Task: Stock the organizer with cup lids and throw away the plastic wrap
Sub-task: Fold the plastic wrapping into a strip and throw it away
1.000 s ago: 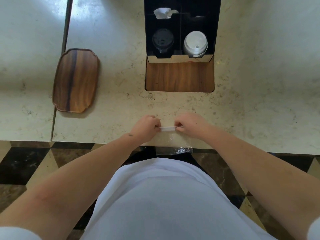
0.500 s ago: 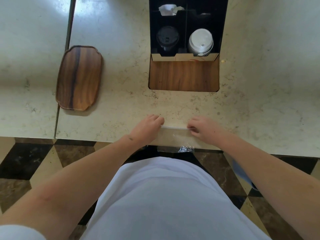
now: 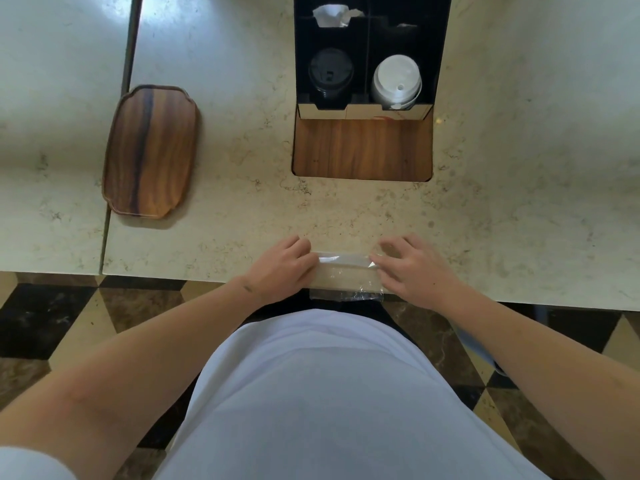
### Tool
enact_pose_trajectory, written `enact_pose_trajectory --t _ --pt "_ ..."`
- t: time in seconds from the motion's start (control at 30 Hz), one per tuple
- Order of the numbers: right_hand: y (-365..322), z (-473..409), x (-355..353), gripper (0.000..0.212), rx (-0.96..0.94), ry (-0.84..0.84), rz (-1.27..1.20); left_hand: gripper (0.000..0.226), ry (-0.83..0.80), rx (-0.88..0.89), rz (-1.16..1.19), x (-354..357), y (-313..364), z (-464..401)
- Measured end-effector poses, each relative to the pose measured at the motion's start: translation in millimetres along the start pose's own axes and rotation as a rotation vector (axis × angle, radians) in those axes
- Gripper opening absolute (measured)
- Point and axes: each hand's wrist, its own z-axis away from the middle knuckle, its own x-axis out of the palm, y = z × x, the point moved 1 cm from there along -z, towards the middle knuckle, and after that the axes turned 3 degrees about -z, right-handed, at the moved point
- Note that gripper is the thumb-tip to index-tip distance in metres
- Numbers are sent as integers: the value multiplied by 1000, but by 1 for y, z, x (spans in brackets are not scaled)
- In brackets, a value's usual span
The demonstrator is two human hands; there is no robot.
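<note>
A clear plastic wrap (image 3: pixel 346 277) lies flat at the counter's near edge, its lower end hanging over the edge, with a raised fold across its top. My left hand (image 3: pixel 280 268) has curled fingers and pinches the fold's left end. My right hand (image 3: pixel 412 271) rests spread on the wrap's right end, thumb tip on the fold. Farther back stands the black organizer (image 3: pixel 440 46). It holds a stack of black cup lids (image 3: pixel 330 76) on the left and white cup lids (image 3: pixel 396 81) on the right.
A wooden tray (image 3: pixel 150 150) lies on the counter to the left, next to a seam between two slabs. A wooden panel (image 3: pixel 362 148) fronts the organizer. Crumpled white paper (image 3: pixel 332 15) sits in a rear compartment. Checkered floor lies below the counter edge.
The hands first held a narrow strip close together, then moved apart and spread the wrap flat. A fold now stands between the thumbs. The camera has shifted slightly.
</note>
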Motion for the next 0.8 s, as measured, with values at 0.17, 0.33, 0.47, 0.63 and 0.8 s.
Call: enact_pose_trajectory --t 0.17,0.33,0.47,0.63,0.8 --pt "-17 -19 -5 18 145 -17 -79 21 -9 -150 25 -5 4 -6" --pt "-22 -44 -5 15 295 -106 -204 20 -121 -357 103 -5 5 -23" --pt "-22 -52 -5 11 207 -217 -134 16 -211 -345 115 -4 2 -32" --pt "-15 -41 -10 12 59 -218 -65 12 -148 -132 19 -9 2 -21" --pt "-12 -28 -13 6 -76 -113 -29 11 -126 65 -118 -6 0 -13"
